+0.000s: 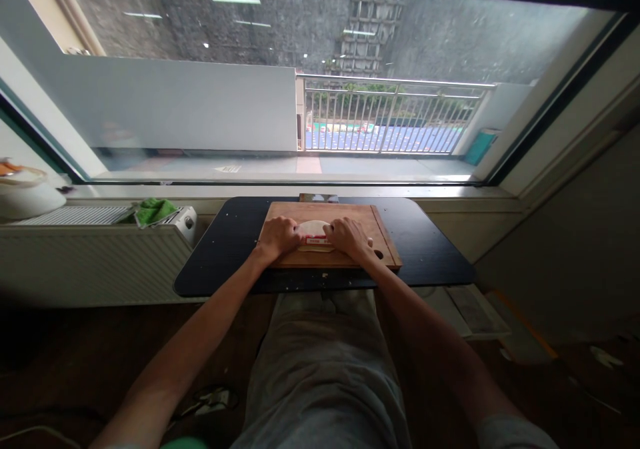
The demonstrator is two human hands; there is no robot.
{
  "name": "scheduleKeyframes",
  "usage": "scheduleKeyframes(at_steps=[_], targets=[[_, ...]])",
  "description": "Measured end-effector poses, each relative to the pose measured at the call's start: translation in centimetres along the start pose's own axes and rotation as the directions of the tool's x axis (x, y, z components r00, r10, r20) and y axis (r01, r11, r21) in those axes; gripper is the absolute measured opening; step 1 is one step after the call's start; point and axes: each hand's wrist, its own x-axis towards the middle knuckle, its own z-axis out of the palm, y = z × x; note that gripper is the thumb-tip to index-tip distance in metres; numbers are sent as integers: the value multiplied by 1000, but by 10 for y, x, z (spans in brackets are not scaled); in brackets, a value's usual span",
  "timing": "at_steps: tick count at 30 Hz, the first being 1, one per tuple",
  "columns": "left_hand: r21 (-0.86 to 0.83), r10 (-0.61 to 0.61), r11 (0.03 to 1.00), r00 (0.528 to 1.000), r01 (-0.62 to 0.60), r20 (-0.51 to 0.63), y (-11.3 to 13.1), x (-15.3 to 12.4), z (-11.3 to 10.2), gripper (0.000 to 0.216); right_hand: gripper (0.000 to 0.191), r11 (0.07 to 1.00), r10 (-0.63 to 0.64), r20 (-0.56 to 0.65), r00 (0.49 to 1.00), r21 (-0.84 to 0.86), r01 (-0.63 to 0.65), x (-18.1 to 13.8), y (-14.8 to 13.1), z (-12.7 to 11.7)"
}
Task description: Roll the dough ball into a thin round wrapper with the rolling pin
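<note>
A wooden cutting board (345, 259) lies on a small black table. On it is a pale flattened piece of dough (314, 226), partly hidden by my hands. Across the dough runs a rolling pin (317, 240) with a red and white label round its middle. My left hand (281, 236) is closed round the pin's left end, and my right hand (349, 237) is closed round the right end. Both ends of the pin are covered by my fingers.
The black table (427, 249) has pale crumbs on it and rounded corners. A small box (319, 198) stands behind the board. To the left, a green cloth (155, 212) lies on a white radiator (100, 252), near a white pot (30, 192). A window rises beyond.
</note>
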Motion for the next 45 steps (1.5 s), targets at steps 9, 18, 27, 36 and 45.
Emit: scheduleKeyframes(at_steps=[9,18,27,36,45], targets=[[6,-12,1000,1000,12,-15,1,1,1,53,52,1000,9,26,1000,16,-10,12,4,3],[39,-3,999,999,4,-34,9,-30,-2,53,51,998,-24,-21,999,-51,23,-31,-6,0],[25,18,1000,1000,-18,9,8,-37,-2,52,50,999,-19,-10,1000,-44,19,-42,-8,-1],[11,-5,1000,1000,5,-1,3,-12,-1,54,49,1000,-22,-22,1000,-15,22,-9,-3,0],[-5,15,1000,1000,-15,25,-1,10,-5,51,50,999,-6,11,1000,45,6,16,3,0]])
